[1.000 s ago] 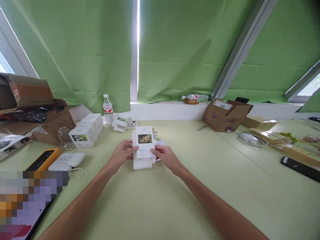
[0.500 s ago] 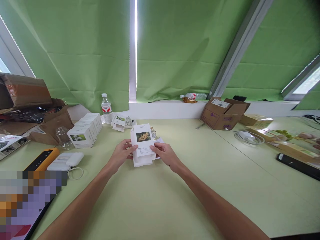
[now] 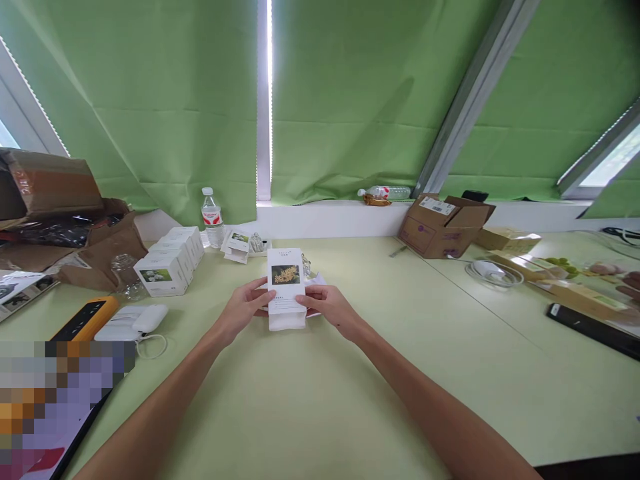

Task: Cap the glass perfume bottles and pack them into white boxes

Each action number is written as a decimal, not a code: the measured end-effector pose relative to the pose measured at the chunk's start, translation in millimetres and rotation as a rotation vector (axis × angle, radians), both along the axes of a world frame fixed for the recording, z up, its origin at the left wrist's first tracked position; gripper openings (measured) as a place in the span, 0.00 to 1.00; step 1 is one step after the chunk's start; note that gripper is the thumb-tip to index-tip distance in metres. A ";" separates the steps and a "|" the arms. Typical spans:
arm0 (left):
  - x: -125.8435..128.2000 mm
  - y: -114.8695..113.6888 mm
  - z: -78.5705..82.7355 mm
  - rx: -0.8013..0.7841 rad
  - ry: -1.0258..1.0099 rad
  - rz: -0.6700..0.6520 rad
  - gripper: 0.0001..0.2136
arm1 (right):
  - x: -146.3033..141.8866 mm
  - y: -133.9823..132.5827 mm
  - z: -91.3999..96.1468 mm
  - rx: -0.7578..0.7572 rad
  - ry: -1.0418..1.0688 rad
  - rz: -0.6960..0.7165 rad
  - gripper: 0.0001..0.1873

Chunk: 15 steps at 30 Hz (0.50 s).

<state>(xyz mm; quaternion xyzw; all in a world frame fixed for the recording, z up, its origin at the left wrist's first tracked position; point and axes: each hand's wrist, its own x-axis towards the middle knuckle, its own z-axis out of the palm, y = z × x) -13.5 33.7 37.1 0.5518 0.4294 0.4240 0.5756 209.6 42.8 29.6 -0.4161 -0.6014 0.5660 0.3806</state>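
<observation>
A white carton [image 3: 285, 257] printed with yellow flowers is held between my two hands over the table, its picture facing me and a flap at its lower end. My left hand [image 3: 246, 301] grips its left edge, thumb on the front. On the right edge, my right hand [image 3: 327, 303] does the same, its thumb pressing near the lines of print. Both hands' other fingers are partly hidden behind the carton. Just beyond it, a shiny clear item [image 3: 307, 264] and a piece of white paper [image 3: 317, 280] show only in part.
At left are a row of white boxes [image 3: 163, 275], an upright water bottle [image 3: 213, 220], a clear jar [image 3: 127, 275] and an orange power strip [image 3: 87, 319]. A small opened white box [image 3: 237, 245] lies behind. At right stand a cardboard box [image 3: 440, 230] and a black phone-like object [image 3: 593, 330].
The carton has turned slightly and now looks straighter and narrower, its lower flap lined up beneath the front. My right thumb has shifted slightly left with the carton's edge.
</observation>
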 end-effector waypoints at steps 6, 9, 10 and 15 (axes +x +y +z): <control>-0.6 2.0 -5.2 0.004 0.028 0.053 0.27 | 1.3 1.2 -1.2 0.001 0.013 0.045 0.22; -1.6 2.8 -5.8 0.014 0.041 0.078 0.26 | 1.1 1.1 -1.9 -0.001 0.013 0.061 0.22; -1.8 2.7 -5.2 0.012 0.037 0.076 0.26 | 0.9 1.0 -2.0 0.000 0.016 0.062 0.21; -0.7 0.4 -0.3 -0.012 0.002 0.044 0.28 | 1.4 1.6 -1.7 0.010 0.020 0.045 0.23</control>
